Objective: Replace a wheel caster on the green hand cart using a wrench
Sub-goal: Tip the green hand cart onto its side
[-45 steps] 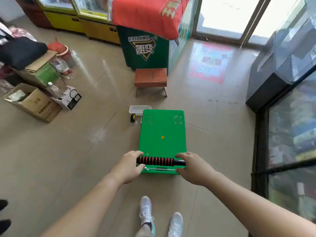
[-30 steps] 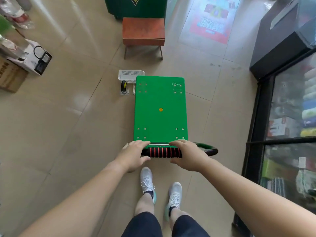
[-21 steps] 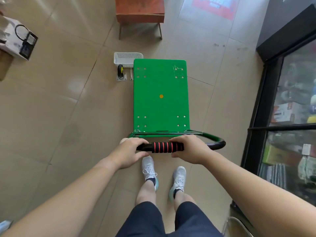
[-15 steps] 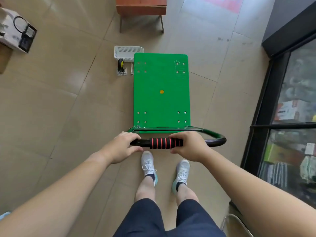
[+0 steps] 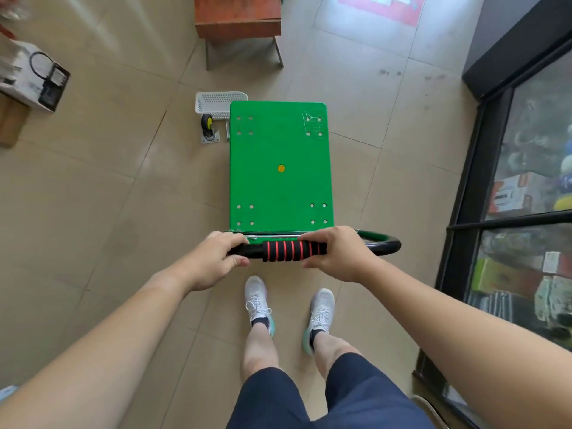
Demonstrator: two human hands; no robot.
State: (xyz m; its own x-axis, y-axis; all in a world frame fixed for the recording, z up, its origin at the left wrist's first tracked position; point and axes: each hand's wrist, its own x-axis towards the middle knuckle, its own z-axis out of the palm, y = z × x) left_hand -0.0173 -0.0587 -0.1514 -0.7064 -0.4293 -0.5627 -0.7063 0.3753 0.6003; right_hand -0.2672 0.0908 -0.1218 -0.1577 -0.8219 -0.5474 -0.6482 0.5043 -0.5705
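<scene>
The green hand cart (image 5: 280, 181) stands flat on the tiled floor in front of my feet. Its black handle with a red-striped foam grip (image 5: 291, 251) is raised near me. My left hand (image 5: 218, 257) grips the handle's left end and my right hand (image 5: 335, 253) grips its right end. A loose wheel caster (image 5: 208, 126) with a yellow hub lies on the floor by the cart's far left corner. A thin metal tool (image 5: 227, 130) lies beside the caster; I cannot tell if it is the wrench.
A white perforated basket (image 5: 219, 102) sits behind the caster. A brown wooden stool (image 5: 238, 13) stands beyond the cart. A glass-fronted cabinet (image 5: 520, 212) runs along the right. Boxes (image 5: 34, 78) lie at the far left. My white shoes (image 5: 258, 300) are just behind the handle.
The handle has swung up from lying flat on the deck to upright, both hands gripping it throughout. My view has tilted down, so my legs and shoes now show.
</scene>
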